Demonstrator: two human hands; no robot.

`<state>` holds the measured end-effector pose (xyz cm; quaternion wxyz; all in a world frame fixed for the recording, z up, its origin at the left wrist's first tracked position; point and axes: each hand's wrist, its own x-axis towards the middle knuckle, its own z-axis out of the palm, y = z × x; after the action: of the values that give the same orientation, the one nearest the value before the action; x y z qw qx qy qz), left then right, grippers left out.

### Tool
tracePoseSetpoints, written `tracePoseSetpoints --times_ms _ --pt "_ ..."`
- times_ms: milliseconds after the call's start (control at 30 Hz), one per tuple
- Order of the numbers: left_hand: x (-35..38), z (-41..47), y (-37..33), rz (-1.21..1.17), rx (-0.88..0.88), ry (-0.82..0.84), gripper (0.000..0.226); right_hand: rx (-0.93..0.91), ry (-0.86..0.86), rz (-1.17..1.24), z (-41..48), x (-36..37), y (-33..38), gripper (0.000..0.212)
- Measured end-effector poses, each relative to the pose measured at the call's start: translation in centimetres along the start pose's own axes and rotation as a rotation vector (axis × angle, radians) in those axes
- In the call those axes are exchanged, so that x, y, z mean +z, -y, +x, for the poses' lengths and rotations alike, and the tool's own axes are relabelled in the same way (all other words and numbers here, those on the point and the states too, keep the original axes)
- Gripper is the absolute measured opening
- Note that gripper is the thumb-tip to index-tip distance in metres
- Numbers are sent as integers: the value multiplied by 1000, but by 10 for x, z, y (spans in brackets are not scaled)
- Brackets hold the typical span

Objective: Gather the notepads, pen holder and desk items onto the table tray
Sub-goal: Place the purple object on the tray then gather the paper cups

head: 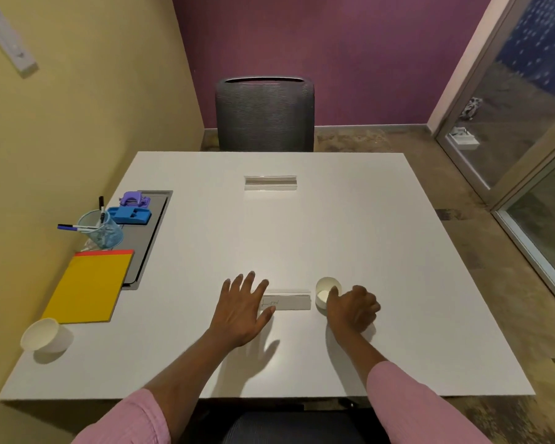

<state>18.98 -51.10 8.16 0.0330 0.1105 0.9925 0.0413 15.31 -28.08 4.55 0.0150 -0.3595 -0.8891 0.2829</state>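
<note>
Your left hand (242, 307) lies flat, fingers spread, touching the card holder (290, 303) on the counter (334, 219); your right hand (354, 310) curls round the cup (326, 291).

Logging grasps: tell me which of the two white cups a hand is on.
The cup right of the name card, gripped by the right hand. The other cup stands alone at the table's front left corner.

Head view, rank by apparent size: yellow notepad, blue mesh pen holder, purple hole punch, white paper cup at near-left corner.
1. Yellow notepad.
2. Blue mesh pen holder and white paper cup look alike; cup nearer, so unranked.
3. Purple hole punch, smallest, though farthest.
</note>
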Motion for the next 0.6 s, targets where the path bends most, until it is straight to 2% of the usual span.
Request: tracePoseSetpoints --times_ms 100,200,467,600 --pt "-5 -11 17 -1 -41 -16 65 -258 -65 -62 -29 6 23 53" --pt "-11 -23 42 -19 -107 -19 67 -446 -33 -70 -59 17 48 54" --pt "-16 -80 145 21 -264 -43 61 -795 146 -206 -145 63 117 53" --pt "-16 -108 206 60 -362 -16 57 -901 260 -296 -195 101 146 51"
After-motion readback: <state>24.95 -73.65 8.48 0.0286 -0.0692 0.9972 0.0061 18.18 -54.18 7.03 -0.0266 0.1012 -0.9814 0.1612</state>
